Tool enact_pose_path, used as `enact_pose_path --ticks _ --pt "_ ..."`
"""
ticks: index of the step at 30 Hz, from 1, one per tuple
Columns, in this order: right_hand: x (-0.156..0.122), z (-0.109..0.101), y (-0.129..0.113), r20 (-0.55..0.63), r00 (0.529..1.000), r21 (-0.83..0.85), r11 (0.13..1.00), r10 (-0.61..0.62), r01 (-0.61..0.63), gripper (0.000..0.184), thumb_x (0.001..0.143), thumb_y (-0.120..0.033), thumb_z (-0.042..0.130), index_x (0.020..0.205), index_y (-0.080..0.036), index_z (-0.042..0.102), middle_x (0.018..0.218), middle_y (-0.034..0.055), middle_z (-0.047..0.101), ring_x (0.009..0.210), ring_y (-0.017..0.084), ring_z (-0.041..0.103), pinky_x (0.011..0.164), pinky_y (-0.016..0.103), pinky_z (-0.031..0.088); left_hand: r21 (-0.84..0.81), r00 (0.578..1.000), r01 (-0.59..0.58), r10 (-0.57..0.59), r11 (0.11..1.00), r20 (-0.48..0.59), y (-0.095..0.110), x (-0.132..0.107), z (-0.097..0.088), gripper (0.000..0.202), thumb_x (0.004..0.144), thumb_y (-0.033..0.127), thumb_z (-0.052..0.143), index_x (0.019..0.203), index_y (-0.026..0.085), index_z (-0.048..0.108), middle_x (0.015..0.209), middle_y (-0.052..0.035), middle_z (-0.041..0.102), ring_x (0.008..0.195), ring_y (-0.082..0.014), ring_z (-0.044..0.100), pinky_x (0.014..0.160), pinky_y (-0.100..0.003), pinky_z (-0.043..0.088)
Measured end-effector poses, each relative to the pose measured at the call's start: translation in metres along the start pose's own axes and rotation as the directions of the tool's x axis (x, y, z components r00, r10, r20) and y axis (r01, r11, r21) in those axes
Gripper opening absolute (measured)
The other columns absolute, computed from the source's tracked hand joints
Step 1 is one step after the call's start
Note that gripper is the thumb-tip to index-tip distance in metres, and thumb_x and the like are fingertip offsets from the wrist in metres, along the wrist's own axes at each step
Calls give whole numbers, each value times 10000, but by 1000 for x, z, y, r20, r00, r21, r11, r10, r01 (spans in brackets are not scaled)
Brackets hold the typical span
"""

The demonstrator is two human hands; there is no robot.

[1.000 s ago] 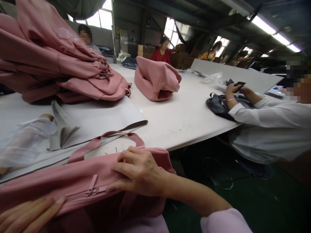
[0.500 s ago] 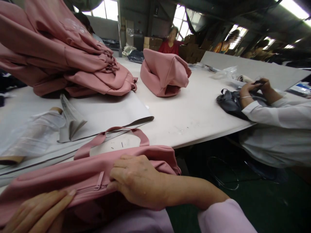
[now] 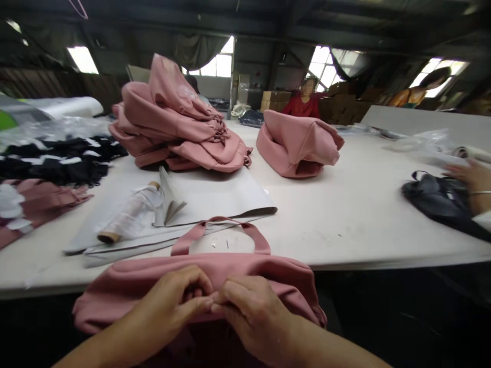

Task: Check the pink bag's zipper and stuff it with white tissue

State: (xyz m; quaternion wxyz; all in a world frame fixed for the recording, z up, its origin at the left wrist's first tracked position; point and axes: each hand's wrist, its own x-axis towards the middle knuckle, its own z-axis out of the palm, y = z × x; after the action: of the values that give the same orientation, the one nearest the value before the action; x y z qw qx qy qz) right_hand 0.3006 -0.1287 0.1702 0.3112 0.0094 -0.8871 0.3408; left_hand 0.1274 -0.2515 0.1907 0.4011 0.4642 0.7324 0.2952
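A pink fabric bag (image 3: 123,294) lies across my lap at the near edge of the white table, with its two pink strap handles (image 3: 220,231) resting up on the tabletop. My left hand (image 3: 172,299) and my right hand (image 3: 253,314) meet at the middle of the bag's top edge, their fingertips pinching the fabric together. Whatever lies under my fingertips is hidden, and the zip does not show. A small white scrap and a pin-like mark lie on the table inside the handle loop.
A heap of pink bags (image 3: 178,133) and a single pink bag (image 3: 297,145) stand on the white table (image 3: 337,220). A pale sheet (image 3: 215,197), a plastic-wrapped roll (image 3: 130,219) and black-and-white fabric (image 3: 49,163) lie nearby. A co-worker's hand (image 3: 471,179) is beside a black bag (image 3: 437,202).
My view has swung left and shows more of the table. My hands have come together at the bag's top edge, and the zip pull no longer shows. The co-worker's arm has mostly left the view.
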Motion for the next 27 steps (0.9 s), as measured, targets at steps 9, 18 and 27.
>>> enact_pose_path --ticks 9,18,27 --pt "-11 4 5 153 917 168 905 367 -391 93 859 -129 629 874 -208 676 817 -22 705 744 117 633 672 192 442 47 990 -109 112 993 -79 -12 -13 18 138 893 338 594 862 204 584 890 -8 630 827 -178 542 723 -289 383" --pt "-7 15 14 -72 993 174 981 97 -83 169 920 -114 565 958 -218 693 785 -2 688 699 117 656 690 168 518 122 745 -393 393 911 -539 -29 -23 19 233 1012 352 535 843 226 637 793 18 644 720 -118 599 683 -206 453" --pt "-45 -27 27 -337 580 484 664 742 -570 393 682 -507 867 797 -151 746 797 91 716 692 205 702 627 227 596 270 487 -104 285 957 -825 -74 -47 -10 248 894 534 672 847 298 732 845 91 731 748 -108 688 763 -117 505"
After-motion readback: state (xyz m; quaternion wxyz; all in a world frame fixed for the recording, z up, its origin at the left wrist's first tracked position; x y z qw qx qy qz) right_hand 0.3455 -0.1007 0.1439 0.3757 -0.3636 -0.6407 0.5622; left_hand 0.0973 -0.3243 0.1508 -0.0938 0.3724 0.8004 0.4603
